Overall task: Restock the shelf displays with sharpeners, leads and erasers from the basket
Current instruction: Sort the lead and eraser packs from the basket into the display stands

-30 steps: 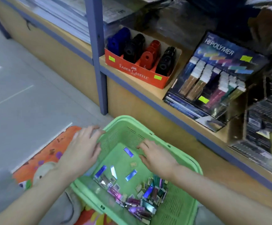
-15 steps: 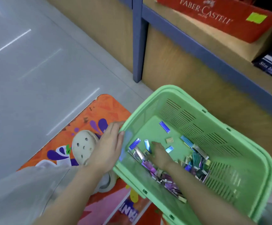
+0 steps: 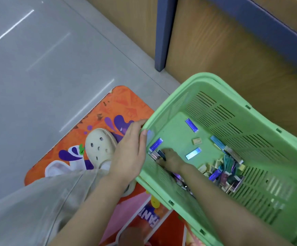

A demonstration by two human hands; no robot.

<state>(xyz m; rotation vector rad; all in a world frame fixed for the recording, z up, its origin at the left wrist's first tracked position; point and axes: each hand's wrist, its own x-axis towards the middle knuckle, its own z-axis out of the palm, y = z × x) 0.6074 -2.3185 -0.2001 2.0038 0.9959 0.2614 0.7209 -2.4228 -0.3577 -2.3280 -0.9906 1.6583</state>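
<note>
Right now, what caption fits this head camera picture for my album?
Left hand grips the slotted green plastic basket by its rim while right hand reaches among small shiny packs.

grey tiled floor under an orange mat

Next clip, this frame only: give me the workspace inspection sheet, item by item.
Surface: grey tile floor with an orange printed mat on it.
Job's things: green basket holding loose blue lead cases, a small tan block that is likely an eraser, and a mixed pile of small packs.
Clutter: cream clog on the mat.
Hands: left hand grips the basket's rim. Right hand is inside the basket, fingers curled at a dark case; grasp unclear.
Cables: nothing seen.
Surroundings: blue shelf post and wooden panel; shelf displays out of view.
</note>
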